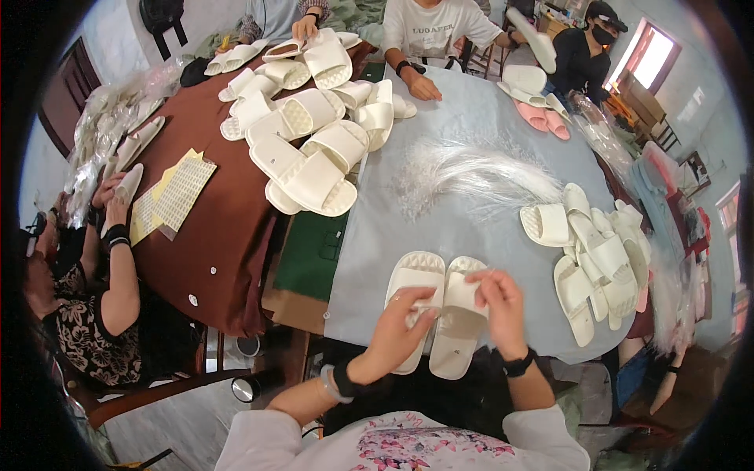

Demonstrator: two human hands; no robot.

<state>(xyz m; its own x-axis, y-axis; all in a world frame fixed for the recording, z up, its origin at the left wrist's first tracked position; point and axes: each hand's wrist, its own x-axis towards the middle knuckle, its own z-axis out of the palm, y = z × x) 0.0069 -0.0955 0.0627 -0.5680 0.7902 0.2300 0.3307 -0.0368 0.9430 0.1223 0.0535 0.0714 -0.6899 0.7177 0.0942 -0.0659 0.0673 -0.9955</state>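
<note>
A pair of white slippers lies side by side in front of me, the left slipper [416,271] and the right slipper [455,347], toes pointing away and heels at the table's near edge. Over the left slipper's strap is my left hand [397,334], with thumb and forefinger apart and nothing seen between them. My right hand [503,306] is at the right slipper's strap, its fingers bent and drawn together; whatever they may hold is too small to make out.
A bundle of clear plastic strands [487,173] lies beyond the pair. White slippers are heaped at the right [605,259] and on the brown cloth [212,251] at the left, near yellow sticker sheets [177,192]. Pink slippers [542,118] lie far right. Several co-workers sit around.
</note>
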